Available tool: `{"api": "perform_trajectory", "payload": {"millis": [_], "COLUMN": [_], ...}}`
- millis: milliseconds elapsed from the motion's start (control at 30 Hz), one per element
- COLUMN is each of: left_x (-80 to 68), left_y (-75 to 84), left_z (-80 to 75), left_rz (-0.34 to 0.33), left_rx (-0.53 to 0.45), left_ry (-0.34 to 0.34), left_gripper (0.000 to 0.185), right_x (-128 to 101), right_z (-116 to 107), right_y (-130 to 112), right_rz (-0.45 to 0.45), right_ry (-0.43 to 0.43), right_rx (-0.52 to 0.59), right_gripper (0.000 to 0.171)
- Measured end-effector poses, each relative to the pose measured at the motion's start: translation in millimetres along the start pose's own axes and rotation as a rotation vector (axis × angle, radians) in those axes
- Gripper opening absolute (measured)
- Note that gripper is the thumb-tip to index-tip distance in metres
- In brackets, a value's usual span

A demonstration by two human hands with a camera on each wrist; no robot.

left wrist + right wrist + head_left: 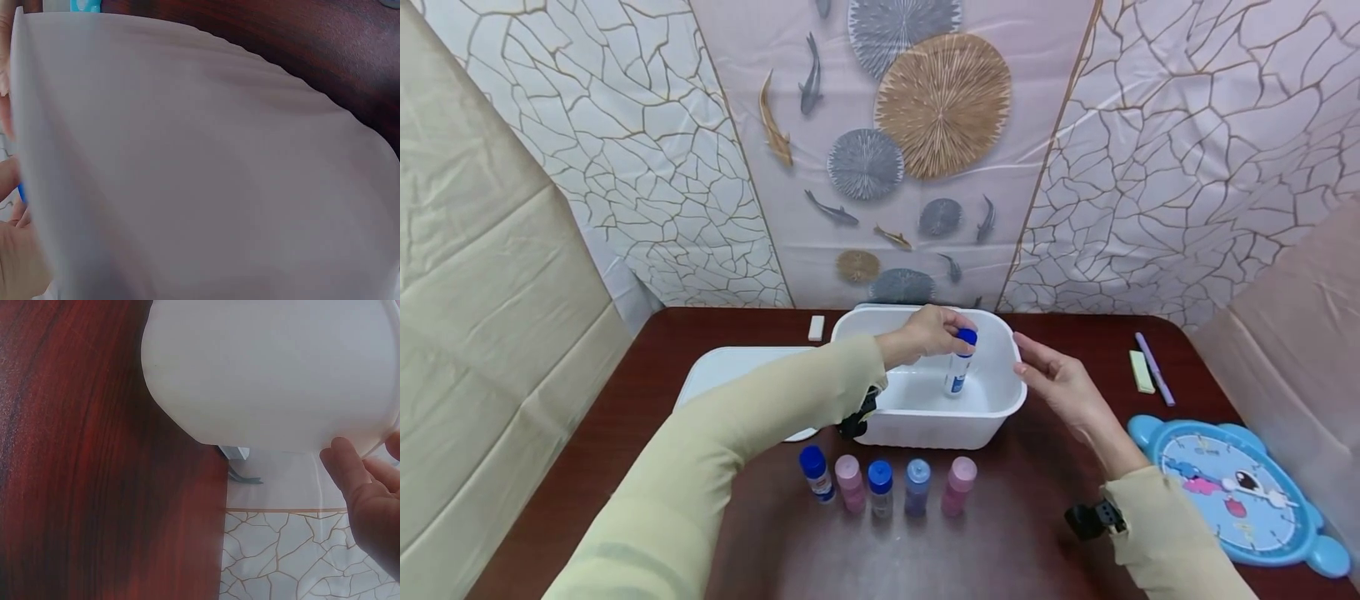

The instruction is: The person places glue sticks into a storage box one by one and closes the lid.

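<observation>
From the head view, the left hand (925, 332) reaches over a white plastic tub (992, 417) and pinches the blue cap of a small bottle (958, 371), which stands upright inside the tub near its middle. The right hand (1056, 379) sits at the tub's right rim, fingers straight and relaxed, holding nothing. In front of the tub a row of five little bottles (880, 486) stands on the dark wooden tabletop (1015, 533) (blue caps and pink ones mixed). A white lid (730, 371) lies left of the tub, a blue toy clock (1240, 492) far right, with a purple pen (1153, 368) and a pale eraser (1142, 372) behind it.

The left wrist view is nearly filled by the tub's white wall (206, 169); fingers (15, 250) show at the left edge, blurred.

In the right wrist view the tub's underside (269, 369) hangs over the tabletop (94, 462), and the fingertips (344, 465) touch its rim, not curled round it.
</observation>
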State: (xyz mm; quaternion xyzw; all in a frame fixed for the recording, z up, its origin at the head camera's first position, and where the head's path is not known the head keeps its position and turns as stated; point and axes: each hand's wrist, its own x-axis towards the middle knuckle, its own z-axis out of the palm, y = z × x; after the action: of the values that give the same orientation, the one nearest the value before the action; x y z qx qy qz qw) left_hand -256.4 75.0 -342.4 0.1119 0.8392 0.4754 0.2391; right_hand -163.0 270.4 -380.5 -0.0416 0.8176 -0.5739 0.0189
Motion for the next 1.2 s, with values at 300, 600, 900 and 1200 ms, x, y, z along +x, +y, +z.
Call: {"api": "perform_trajectory", "payload": {"millis": [300, 600, 900, 1200], "left_x": [2.6, 6.5, 6.1, -12.8], "left_y": [-3.7, -5.6, -4.3, 7.7], "left_z": [7.7, 12.3, 12.2, -10.9], "left_rz": [0.024, 0.024, 0.059, 0.108], "left_rx": [0.037, 0.039, 0.027, -0.001], "left_ry": [0.005, 0.034, 0.016, -0.039], "left_gripper": [0.028, 0.027, 0.045, 0.05], "right_x": [0, -2, -2, -3], "right_z": [4, 4, 4, 0], "right_y": [0, -3, -3, -3], "right_rz": [0.006, 0.014, 0.013, 0.025], "right_ry": [-0.002, -0.01, -0.015, -0.005], "right_rx": [-0.014, -0.004, -0.001, -0.036], "right_gripper": [0.056, 0.057, 0.057, 0.058]}}
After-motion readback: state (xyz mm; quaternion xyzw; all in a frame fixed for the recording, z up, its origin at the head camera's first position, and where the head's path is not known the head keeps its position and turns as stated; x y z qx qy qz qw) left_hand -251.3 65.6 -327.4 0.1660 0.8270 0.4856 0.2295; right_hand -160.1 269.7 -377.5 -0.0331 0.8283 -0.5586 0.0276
